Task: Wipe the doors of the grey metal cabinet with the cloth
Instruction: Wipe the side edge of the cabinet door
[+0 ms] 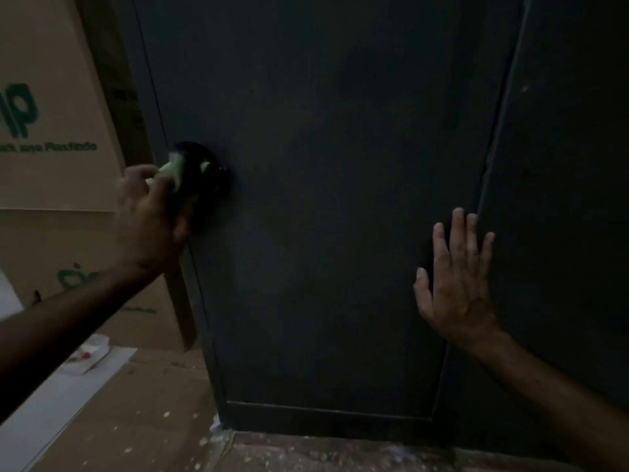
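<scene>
Pale green cloth (173, 170): bunched, gripped in the curled fingers of the left hand (149, 212), pressed against a dark round fitting (207, 175) near the left edge of the cabinet door (323, 216). What the fitting is cannot be told in the dim light; the cloth partly covers it.

Grey metal cabinet (561, 165): dark, matt, fills the middle and right of the view. The door is a tall flat panel, its lower edge just above the floor. A vertical seam (493, 148) runs along its right side, with a second panel beyond.

Right hand (456, 277): flat, fingers straight and spread, palm against the door close to the seam, the fingertips reaching that seam. It holds nothing.

Cardboard boxes (51, 114): stacked left of the cabinet, brown, printed in green. Upper box shows large letters, partly cut off, reading roughly "ip", and below them a smaller line, blurred, whose last word looks like "Plastindo". Lower box (78, 277) carries more green print, half hidden by the left forearm, unreadable.

Wooden strip (177, 294): brown, leaning between boxes and cabinet.

Small white item (90, 354): on the floor by the boxes, with a red spot; kind unclear.

Floor (153, 403): brown, speckled with pale flecks.
</scene>
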Available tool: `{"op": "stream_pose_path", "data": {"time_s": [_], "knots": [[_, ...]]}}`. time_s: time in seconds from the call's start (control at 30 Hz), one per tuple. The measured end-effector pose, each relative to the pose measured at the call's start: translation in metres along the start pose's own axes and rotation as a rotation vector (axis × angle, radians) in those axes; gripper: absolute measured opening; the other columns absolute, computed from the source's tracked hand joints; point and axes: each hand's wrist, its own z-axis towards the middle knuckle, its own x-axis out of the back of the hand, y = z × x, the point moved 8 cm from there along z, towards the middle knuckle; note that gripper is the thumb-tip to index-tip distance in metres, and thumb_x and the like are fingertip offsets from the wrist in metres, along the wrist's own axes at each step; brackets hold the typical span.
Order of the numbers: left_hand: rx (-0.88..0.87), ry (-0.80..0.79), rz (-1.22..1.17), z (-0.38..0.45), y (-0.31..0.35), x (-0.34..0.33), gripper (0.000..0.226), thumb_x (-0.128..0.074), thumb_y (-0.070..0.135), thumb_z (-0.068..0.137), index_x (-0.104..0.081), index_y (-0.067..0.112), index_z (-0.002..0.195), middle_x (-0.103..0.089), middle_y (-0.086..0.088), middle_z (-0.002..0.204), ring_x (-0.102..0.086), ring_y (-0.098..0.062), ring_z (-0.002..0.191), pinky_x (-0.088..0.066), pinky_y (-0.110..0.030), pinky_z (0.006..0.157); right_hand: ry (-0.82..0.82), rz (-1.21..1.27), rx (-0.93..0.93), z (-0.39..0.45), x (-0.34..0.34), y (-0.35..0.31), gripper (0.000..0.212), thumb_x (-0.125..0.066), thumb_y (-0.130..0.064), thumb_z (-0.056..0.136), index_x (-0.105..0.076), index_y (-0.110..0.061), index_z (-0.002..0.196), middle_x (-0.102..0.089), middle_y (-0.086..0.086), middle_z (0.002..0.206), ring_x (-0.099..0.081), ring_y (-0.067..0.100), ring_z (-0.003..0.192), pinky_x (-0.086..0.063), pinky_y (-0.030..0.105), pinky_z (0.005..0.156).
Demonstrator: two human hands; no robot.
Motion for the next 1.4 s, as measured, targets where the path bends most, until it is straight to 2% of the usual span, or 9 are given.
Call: {"op": "stream_pose_path", "data": {"time_s": [0.07,0.23,0.47,0.7,0.97,1.13,1.2,1.3,1.4], "knots": [[-0.028,-0.021,0.005,-0.019,0.008,-0.007,0.032,-0.059,0.022,0.098,-0.05,0.004,0.124,-0.049,-0.032,0.127,-0.047,-0.048,0.108,-0.043,-0.057,0.085,-0.007,0.001,-0.005,0.0,0.001,-0.001,0.079,-0.049,-0.029,0.09,-0.022,0.006,0.156,-0.004,0.03,0.166,0.0,0.043,0.155,-0.004,0.066,0.122],[-0.724,-0.395,0.079,-0.123,0.027,-0.037,0.043,-0.052,0.02,0.097,-0.057,0.016,0.139,-0.06,-0.021,0.12,-0.055,-0.04,0.092,-0.051,-0.054,0.074,-0.019,0.015,-0.006,0.0,0.003,-0.001,0.08,-0.053,-0.028,0.089,-0.022,0.005,0.156,-0.003,0.029,0.166,0.0,0.043,0.155,-0.005,0.067,0.122],[0.126,-0.047,0.0,0.011,-0.025,0.008,0.036,-0.055,0.028,0.098,-0.049,-0.001,0.119,-0.048,-0.03,0.121,-0.049,-0.045,0.107,-0.043,-0.053,0.081,-0.021,0.028,-0.023,0.002,0.002,-0.002,0.079,-0.05,-0.028,0.088,-0.024,0.005,0.155,-0.004,0.029,0.166,-0.001,0.044,0.155,-0.005,0.067,0.122],[-0.596,-0.629,0.102,-0.179,0.009,-0.05,0.042,-0.057,0.028,0.085,-0.054,0.017,0.126,-0.06,-0.019,0.114,-0.06,-0.04,0.087,-0.055,-0.043,0.063,-0.053,0.023,-0.017,0.0,0.002,-0.001,0.082,-0.053,-0.029,0.087,-0.023,0.003,0.156,-0.002,0.028,0.167,0.001,0.042,0.155,-0.007,0.067,0.122],[-0.151,-0.323,0.05,-0.09,0.007,-0.012,0.039,-0.07,0.022,0.08,-0.056,0.01,0.114,-0.057,-0.021,0.111,-0.06,-0.043,0.082,-0.039,-0.036,0.048,-0.03,0.046,-0.017,0.001,0.001,-0.001,0.082,-0.055,-0.028,0.087,-0.024,0.005,0.155,-0.003,0.03,0.166,0.0,0.045,0.155,-0.004,0.067,0.122],[-0.562,-0.825,0.114,-0.203,0.027,-0.065,0.082,-0.105,0.033,0.044,-0.063,0.017,0.113,-0.075,-0.014,0.101,-0.072,-0.031,0.061,-0.053,-0.033,0.04,-0.009,0.061,-0.025,0.001,0.002,-0.003,0.082,-0.054,-0.027,0.086,-0.023,0.006,0.155,-0.004,0.03,0.165,-0.001,0.045,0.155,-0.004,0.068,0.121],[-0.605,-0.916,0.144,-0.209,0.031,-0.07,0.068,-0.101,0.041,0.045,-0.071,0.02,0.102,-0.074,-0.009,0.097,-0.069,-0.025,0.052,-0.048,-0.029,0.035,-0.008,0.059,-0.011,0.002,0.001,-0.002,0.083,-0.054,-0.028,0.086,-0.023,0.005,0.155,-0.004,0.03,0.165,0.0,0.045,0.155,-0.004,0.068,0.121],[-0.486,-0.682,0.047,-0.157,0.034,-0.049,0.05,-0.082,0.039,0.068,-0.061,0.019,0.108,-0.067,-0.008,0.1,-0.064,-0.028,0.047,-0.024,-0.02,0.036,-0.018,0.061,-0.009,0.0,0.001,0.002,0.083,-0.054,-0.03,0.087,-0.023,0.004,0.155,-0.003,0.029,0.166,0.001,0.043,0.155,-0.003,0.066,0.122],[-0.303,-0.459,-0.021,-0.118,0.026,-0.029,0.042,-0.06,0.04,0.081,-0.054,0.018,0.116,-0.063,-0.011,0.1,-0.063,-0.033,0.052,-0.031,-0.024,0.041,-0.018,0.063,-0.003,0.001,0.0,0.001,0.083,-0.053,-0.031,0.088,-0.022,0.004,0.156,-0.004,0.03,0.166,0.0,0.044,0.155,-0.003,0.066,0.122]]}}
